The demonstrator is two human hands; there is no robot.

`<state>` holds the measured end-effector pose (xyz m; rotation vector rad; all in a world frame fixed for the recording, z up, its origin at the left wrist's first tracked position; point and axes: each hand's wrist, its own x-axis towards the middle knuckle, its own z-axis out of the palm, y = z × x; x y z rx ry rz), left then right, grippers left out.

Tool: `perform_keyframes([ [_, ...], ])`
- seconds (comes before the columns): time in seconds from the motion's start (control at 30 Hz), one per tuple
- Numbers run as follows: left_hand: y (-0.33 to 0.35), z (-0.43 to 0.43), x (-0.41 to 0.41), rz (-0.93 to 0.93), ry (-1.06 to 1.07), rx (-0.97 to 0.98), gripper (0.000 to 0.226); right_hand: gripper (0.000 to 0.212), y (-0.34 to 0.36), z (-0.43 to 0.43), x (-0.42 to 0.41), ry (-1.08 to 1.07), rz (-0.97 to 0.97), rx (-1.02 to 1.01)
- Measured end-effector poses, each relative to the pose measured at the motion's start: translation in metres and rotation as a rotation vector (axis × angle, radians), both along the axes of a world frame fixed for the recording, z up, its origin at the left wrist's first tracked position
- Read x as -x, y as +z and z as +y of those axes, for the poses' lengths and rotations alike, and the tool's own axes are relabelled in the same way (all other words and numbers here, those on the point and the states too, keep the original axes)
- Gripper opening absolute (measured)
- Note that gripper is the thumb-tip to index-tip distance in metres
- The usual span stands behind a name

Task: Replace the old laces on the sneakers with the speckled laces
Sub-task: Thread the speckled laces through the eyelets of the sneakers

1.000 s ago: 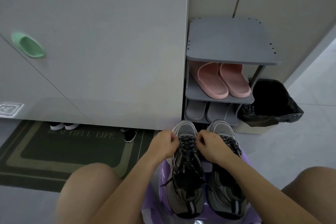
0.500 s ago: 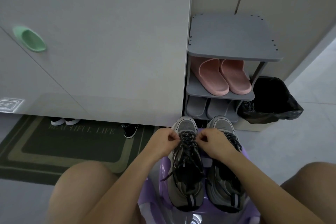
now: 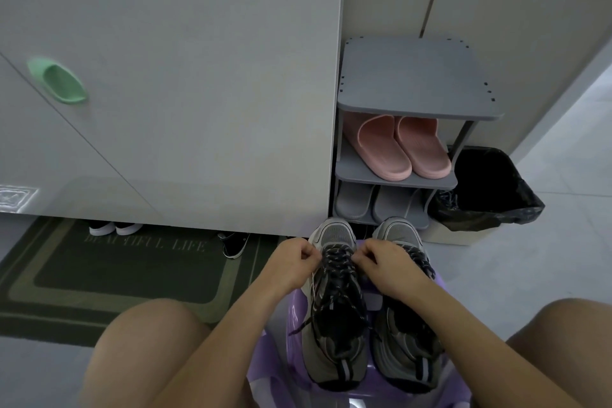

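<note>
Two grey and black sneakers stand side by side on a purple stool [image 3: 371, 397] between my knees, toes pointing away. The left sneaker [image 3: 334, 334] carries a dark speckled lace [image 3: 336, 262] through its eyelets. My left hand [image 3: 293, 263] pinches the lace at the sneaker's left side near the toe. My right hand [image 3: 384, 265] pinches it at the right side, both with curled fingers. A loose lace end trails off the sneaker's left side. The right sneaker [image 3: 409, 338] also shows dark speckled lacing, partly hidden by my right hand.
A grey shoe rack [image 3: 417, 83] stands just beyond the sneakers with pink slippers [image 3: 404, 149] and grey slippers [image 3: 374, 204]. A bin with a black bag [image 3: 486, 189] sits to its right. A white cabinet [image 3: 165, 76] and a dark doormat [image 3: 116, 275] lie left.
Both hands stay pinched on the lace near the toe of the left sneaker, with only a slight shift. The view has tilted a little.
</note>
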<state>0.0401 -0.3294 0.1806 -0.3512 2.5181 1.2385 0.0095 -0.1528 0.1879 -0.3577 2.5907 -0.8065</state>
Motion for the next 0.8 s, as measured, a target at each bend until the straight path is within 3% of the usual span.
perform_keyframes([
  [0.3,0.002,-0.001,-0.007,0.001,-0.105,0.001,0.01,0.01,0.005,0.002,-0.005,0.096,0.022,-0.04],
  [0.57,0.002,-0.002,-0.007,-0.023,-0.075,-0.039,0.014,0.015,0.003,0.001,-0.007,0.092,0.036,-0.043],
  [0.7,0.005,-0.007,-0.009,-0.041,-0.036,-0.084,0.017,0.039,0.007,0.006,-0.006,0.108,0.025,-0.091],
  [0.8,0.006,-0.006,-0.014,-0.012,-0.088,-0.077,0.012,0.036,0.008,0.009,-0.009,0.152,0.012,-0.095],
])
